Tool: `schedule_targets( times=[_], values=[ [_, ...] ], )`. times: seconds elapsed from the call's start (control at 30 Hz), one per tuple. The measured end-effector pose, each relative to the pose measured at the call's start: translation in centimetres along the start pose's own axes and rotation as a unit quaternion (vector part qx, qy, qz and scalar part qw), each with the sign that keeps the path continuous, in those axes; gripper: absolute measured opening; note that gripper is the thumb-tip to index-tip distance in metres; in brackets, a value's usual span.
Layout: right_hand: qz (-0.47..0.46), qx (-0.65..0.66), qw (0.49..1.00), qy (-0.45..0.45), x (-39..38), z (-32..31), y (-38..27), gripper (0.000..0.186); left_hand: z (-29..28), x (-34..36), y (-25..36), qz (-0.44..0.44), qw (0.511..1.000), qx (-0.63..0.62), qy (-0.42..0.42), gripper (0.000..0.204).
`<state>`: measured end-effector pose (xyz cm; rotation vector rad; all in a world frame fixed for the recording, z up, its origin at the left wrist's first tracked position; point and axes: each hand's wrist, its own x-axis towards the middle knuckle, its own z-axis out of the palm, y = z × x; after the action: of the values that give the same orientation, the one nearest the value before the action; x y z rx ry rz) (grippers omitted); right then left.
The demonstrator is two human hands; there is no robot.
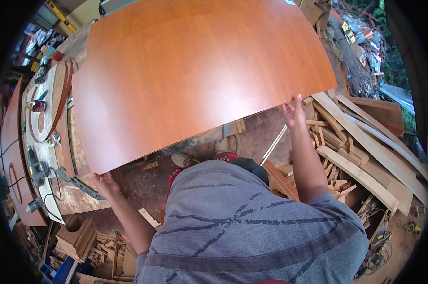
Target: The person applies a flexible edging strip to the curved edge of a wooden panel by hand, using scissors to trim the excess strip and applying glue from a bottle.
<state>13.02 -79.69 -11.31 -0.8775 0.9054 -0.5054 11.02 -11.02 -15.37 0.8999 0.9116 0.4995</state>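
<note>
Handling step at the near edge, by judgement: supporting and steering a large, glossy, orange-brown wood-grain panel [200, 85]. Located directly ahead of a grey, dark-striped T-shirt [233, 227], partly over a worn, brown-stained workbench [79, 196].

Left bare hand [109, 186]: palm turned upward, fingers at the near left corner; cannot tell whether clamped or merely propping. Right bare hand [294, 113]: closed on the same edge, short of the right corner, thumb uppermost, fingers partly hidden.

Next move, by judgement: calls for matched effort at both hands, panel kept flat, left grip confirmed before any pull or turn.

Near edge: slanting upward from left to right. Between edge and shirt, only a narrow gap of reddish-brown floor [260, 135], with two thin, pale strips [274, 144] near the right forearm. Little room for drawing back.

Left edge: just beside a curved, brown wooden band [64, 111]; farther out, a dark, green-trimmed corded power tool [38, 170]. Sideways swing likely to strike either.

Right corner: close to jumbled, pale wooden offcuts [334, 137] and long, pale planks [358, 125]. Risk of snagging if lowered there.

Far edge: near a grey, hard-edged object [119, 4]; contact not determinable.
</note>
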Motion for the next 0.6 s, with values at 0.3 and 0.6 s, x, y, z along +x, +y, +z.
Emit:
schedule_targets(
  times=[0.3, 0.6],
  values=[
    [0.01, -0.117, 0.992, 0.045, -2.2, 1.4, 3.0, 0.04, 0.7, -1.4, 0.4, -0.009, 1.0, 0.007, -0.021, 0.042],
    [0.024, -0.079, 0.996, 0.025, -1.7, 1.1, 3.5, 0.039, -0.1, -0.8, 0.4, -0.032, 0.998, -0.013, -0.06, 0.036]
  ],
)
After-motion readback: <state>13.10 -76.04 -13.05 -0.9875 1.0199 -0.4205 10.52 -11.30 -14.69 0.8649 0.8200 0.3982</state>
